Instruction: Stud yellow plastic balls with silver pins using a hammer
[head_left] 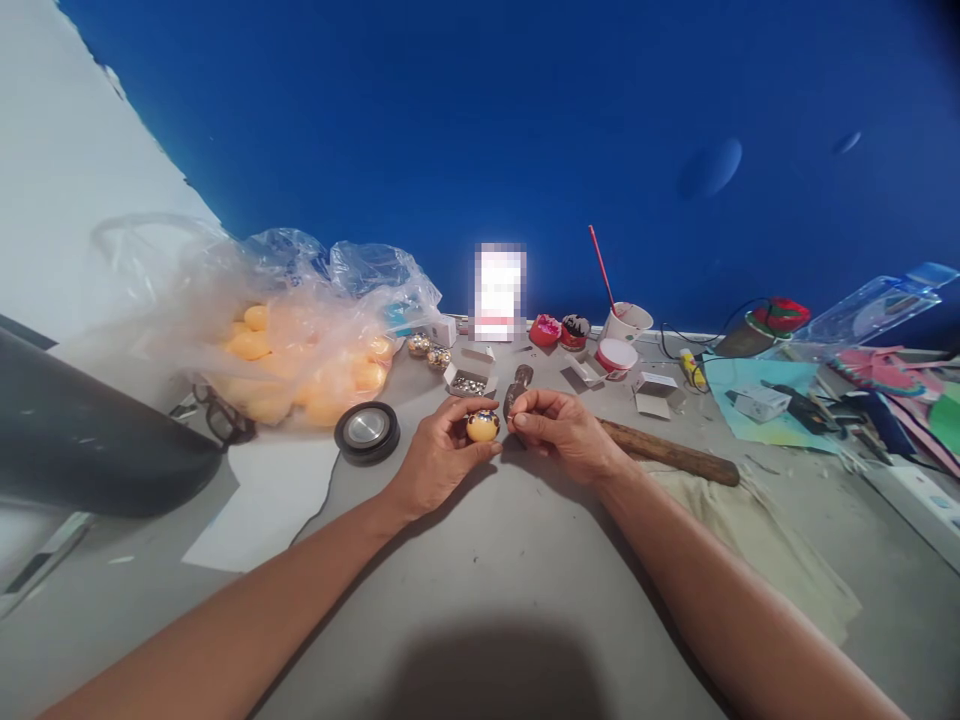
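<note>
Ball (pixel 483 428) is held in the left hand (pixel 437 448), apparently for steadiness; the right hand (pixel 571 436) is pinched nearby, its contents indiscernible.

"What does the ball (pixel 483 430) look like?"
"Small, round, yellow-orange. Dark patches and shiny bits run from nine o'clock over twelve to three; the six o'clock side is plain."
"Where is it?"
"Gripped in the left hand (pixel 441 445), toward six o'clock from the view's middle."
</note>
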